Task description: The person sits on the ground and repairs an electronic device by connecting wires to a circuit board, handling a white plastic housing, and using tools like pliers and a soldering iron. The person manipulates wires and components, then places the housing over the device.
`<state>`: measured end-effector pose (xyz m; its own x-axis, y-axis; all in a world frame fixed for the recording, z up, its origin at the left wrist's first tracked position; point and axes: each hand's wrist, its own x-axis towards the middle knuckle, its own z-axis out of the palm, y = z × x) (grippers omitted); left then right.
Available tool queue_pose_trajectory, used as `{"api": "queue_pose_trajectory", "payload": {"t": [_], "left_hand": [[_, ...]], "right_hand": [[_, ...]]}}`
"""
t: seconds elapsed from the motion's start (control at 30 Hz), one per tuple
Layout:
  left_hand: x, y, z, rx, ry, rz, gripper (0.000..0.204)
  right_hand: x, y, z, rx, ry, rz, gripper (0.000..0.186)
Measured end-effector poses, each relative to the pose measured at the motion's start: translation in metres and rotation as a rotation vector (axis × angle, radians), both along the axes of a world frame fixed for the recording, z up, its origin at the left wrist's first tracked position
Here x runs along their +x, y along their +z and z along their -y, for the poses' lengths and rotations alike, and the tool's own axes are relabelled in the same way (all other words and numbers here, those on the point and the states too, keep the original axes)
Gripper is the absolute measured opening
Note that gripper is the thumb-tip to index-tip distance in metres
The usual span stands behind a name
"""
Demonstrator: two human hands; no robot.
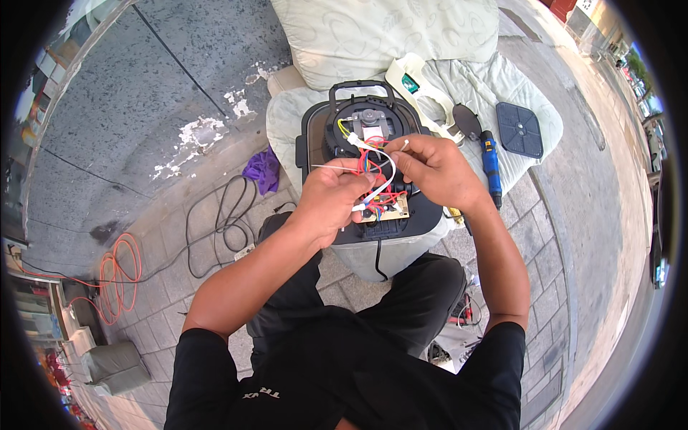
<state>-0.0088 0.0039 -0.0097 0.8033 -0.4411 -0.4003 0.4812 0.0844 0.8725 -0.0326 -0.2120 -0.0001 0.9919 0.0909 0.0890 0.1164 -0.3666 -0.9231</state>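
My left hand (337,197) grips a bundle of red, blue and white wires (373,172), with a thin white strip, like a cable tie, sticking out leftward. My right hand (426,168) pinches at a slim white strip (404,147) beside the bundle. Both hands are over an opened black appliance (315,129) on a pale padded cushion. A grey motor housing (370,115) with yellow wires sits in its upper part, below a raised handle. A tan circuit board (390,211) with connectors lies in the lower part, partly behind my left hand.
Right of the appliance lie a white plastic cover (401,75), a dark oval piece (466,120), a blue-black screwdriver (491,161) and a square black panel (517,129). Purple cloth (261,172) and coiled orange cable (118,279) are on the left pavement. A pillow (383,36) stands behind.
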Motion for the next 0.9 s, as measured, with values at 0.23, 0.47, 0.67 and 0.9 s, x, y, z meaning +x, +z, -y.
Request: {"api": "queue_pose_trajectory", "payload": {"t": [0.23,0.47,0.67,0.9], "left_hand": [[-0.002,0.002,0.0,0.006,0.005,0.018,0.023],[-0.001,0.002,0.001,0.039,-0.003,0.014,0.023],[0.0,0.003,-0.001,0.036,-0.041,0.021,0.022],[-0.001,0.006,0.001,0.065,-0.02,0.005,0.021]], "right_hand": [[-0.009,0.009,0.004,0.01,-0.25,0.019,0.022],[-0.007,0.001,0.021,0.149,-0.31,0.027,0.021],[-0.01,-0.004,0.026,0.244,-0.487,0.009,0.021],[-0.021,-0.025,0.019,0.397,-0.527,-0.002,0.021]]}}
